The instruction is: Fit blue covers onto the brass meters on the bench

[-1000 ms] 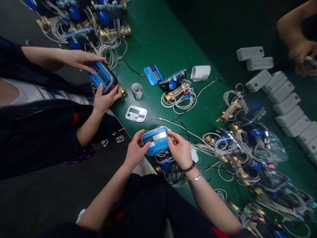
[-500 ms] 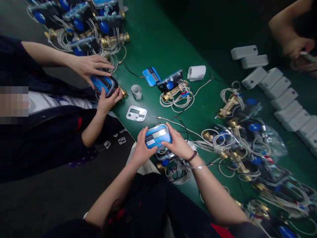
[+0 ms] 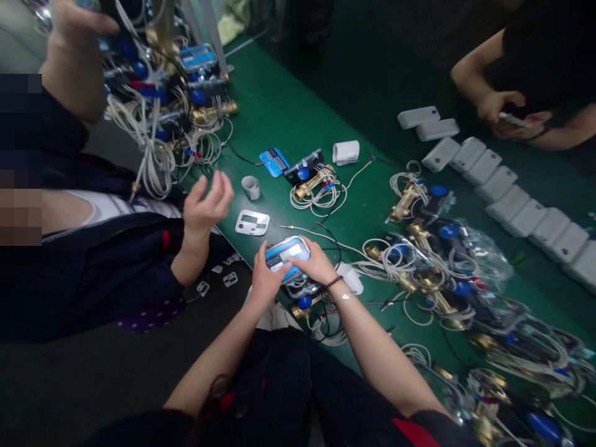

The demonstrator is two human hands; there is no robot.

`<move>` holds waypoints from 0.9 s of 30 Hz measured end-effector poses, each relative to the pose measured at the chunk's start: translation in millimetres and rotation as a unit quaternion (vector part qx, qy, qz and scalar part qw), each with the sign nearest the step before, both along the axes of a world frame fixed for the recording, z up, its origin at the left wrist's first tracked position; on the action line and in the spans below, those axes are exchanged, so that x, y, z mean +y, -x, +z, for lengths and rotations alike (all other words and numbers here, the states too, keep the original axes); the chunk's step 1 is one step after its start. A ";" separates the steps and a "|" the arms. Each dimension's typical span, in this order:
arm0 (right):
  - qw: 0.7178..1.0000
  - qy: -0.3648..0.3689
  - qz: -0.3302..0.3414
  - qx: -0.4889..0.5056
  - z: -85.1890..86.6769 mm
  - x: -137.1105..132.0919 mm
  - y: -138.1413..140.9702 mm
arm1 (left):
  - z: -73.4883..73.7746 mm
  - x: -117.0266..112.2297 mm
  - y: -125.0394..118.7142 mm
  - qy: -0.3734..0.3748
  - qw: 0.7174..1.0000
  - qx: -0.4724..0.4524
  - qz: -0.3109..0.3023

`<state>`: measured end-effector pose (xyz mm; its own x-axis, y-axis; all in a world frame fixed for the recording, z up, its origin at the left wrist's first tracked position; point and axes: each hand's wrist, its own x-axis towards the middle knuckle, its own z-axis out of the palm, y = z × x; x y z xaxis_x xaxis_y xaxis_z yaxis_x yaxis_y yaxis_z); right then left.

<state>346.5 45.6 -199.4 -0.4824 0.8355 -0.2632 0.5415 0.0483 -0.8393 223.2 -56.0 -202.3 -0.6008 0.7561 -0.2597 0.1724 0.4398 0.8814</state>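
Note:
Both of my hands are around a blue-faced meter with a small grey display, above the table's near edge. My left hand grips its left side, and my right hand wraps its right side. Both thumbs lie on the front face near its lower edge. Just below the meter are a brass fitting, a blue cap and coiled cables; whether these belong to it I cannot tell. A white cut-out label lies beyond my left hand.
Another meter with a brass pipe, a blue panel and rolls of labels lie ahead. Tangled meters and cables cover the right side, beside a row of white boxes. Co-workers' hands work at left and upper right.
The co-worker at left has lifted a meter with dangling cables toward the upper left; one of their hands is now free. My hands still hold the meter, thumbs on its face. The view has shifted slightly.

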 end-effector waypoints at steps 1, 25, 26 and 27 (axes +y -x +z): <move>1.000 -0.018 -0.009 -0.024 0.2 0.5 5.3 | -3.1 3.5 -0.4 0.000 1.000 0.005 0.024; 0.958 0.042 -0.191 0.208 90.8 -111.5 -26.1 | 52.4 -66.8 2.8 -0.077 0.941 -0.323 0.059; 0.941 0.104 -0.209 0.247 92.9 -108.4 -34.4 | 65.5 -67.4 0.5 -0.075 0.938 -0.335 0.046; 0.916 0.165 -0.226 0.287 97.4 -106.0 -43.1 | 77.9 -67.2 0.2 -0.072 0.935 -0.347 0.023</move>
